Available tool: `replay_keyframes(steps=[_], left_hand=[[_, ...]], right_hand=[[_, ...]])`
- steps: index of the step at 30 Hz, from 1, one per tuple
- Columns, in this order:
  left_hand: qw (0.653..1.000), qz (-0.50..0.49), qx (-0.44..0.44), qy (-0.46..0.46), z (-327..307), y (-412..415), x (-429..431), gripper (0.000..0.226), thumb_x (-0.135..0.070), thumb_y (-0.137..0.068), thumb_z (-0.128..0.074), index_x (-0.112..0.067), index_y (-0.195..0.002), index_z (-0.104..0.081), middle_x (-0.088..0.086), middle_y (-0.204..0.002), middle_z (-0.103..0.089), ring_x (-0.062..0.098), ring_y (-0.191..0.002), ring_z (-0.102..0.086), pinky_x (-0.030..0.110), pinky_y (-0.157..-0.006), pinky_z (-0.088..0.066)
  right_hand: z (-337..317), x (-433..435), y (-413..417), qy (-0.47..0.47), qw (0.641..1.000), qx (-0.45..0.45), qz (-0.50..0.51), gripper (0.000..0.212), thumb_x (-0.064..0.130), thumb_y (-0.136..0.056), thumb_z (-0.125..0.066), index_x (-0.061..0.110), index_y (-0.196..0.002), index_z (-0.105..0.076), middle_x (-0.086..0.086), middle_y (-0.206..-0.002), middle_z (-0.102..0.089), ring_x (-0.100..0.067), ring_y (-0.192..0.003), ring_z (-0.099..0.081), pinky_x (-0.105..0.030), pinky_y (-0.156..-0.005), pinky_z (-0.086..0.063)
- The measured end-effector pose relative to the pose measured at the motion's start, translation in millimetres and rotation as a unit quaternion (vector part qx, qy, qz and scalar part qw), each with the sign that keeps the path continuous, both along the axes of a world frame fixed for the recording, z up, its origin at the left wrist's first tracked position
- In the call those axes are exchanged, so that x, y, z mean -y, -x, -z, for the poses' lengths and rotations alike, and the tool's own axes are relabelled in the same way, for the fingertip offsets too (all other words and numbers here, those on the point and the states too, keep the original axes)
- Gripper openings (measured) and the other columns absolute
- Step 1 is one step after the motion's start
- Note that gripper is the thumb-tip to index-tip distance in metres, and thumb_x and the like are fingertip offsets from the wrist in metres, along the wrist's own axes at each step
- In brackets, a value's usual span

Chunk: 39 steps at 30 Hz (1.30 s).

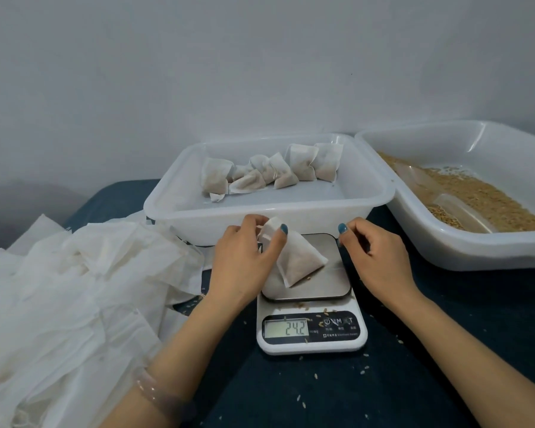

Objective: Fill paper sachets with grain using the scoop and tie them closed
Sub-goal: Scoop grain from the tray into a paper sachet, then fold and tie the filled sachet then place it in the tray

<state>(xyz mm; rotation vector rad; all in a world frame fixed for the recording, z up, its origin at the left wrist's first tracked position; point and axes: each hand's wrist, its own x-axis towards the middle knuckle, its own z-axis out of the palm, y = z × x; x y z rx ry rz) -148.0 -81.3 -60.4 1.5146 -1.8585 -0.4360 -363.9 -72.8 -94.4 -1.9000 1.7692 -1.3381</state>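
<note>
Holding filled sachets point(272, 171): middle tub point(260, 209) | right tub point(445, 250): grain point(476, 193), clear scoop point(459, 208) | left hand point(244, 264) pinches top of sachet point(300, 261) on scale point(312, 345) | right hand point(379, 257) curled beside it, grip cannot be told

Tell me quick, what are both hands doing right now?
Left hand: pinches the top of the sachet on the scale.
Right hand: fingers curled; cannot tell if it holds anything.
</note>
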Motion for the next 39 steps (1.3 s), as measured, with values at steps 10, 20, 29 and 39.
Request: replay_keyframes(steps=[10,20,29,39], left_hand=[[0.987,0.109,-0.101,0.067,-59.6,-17.4,-3.3,0.009,-0.023,-0.094,-0.065,-0.032,-0.091,-0.064,-0.015,-0.079,-0.066,0.005,-0.072,-0.062,0.021,-0.065,-0.053],[0.989,0.021,0.091,0.115,-93.9,-72.3,79.7,0.009,-0.016,-0.092,-0.064,-0.023,-0.097,-0.065,-0.010,-0.085,-0.064,0.006,-0.076,-0.061,0.005,-0.064,-0.039],[0.973,0.079,0.180,-0.122,-66.7,-92.6,86.6,0.027,-0.020,-0.095,-0.049,-0.033,-0.081,-0.068,-0.007,-0.085,-0.067,0.018,-0.078,-0.055,0.025,-0.067,-0.039],[0.964,0.126,0.205,0.117,-87.9,-96.4,14.0,0.007,-0.034,-0.087,-0.066,-0.038,-0.081,-0.065,-0.025,-0.074,-0.067,-0.004,-0.074,-0.064,0.027,-0.066,-0.055]], right_hand=[[-3.1,-2.2,-1.2,0.010,1.000,0.006,0.003,0.023,0.029,-0.097,-0.056,0.025,-0.074,-0.060,0.010,-0.064,-0.057,-0.007,-0.057,-0.049,-0.027,-0.052,-0.033],[-3.8,-2.5,-0.8,0.012,1.000,0.004,0.002,0.023,0.030,-0.097,-0.055,0.026,-0.074,-0.058,0.007,-0.064,-0.056,-0.009,-0.059,-0.049,-0.028,-0.053,-0.033],[-1.6,-2.2,0.9,0.008,1.000,-0.010,0.003,0.024,0.032,-0.096,-0.052,0.027,-0.073,-0.056,0.005,-0.065,-0.056,-0.013,-0.060,-0.051,-0.030,-0.052,-0.033],[-3.0,-2.6,0.8,0.013,1.000,-0.005,-0.001,0.026,0.038,-0.093,-0.049,0.024,-0.076,-0.061,0.006,-0.066,-0.058,-0.011,-0.059,-0.051,-0.027,-0.052,-0.031]])
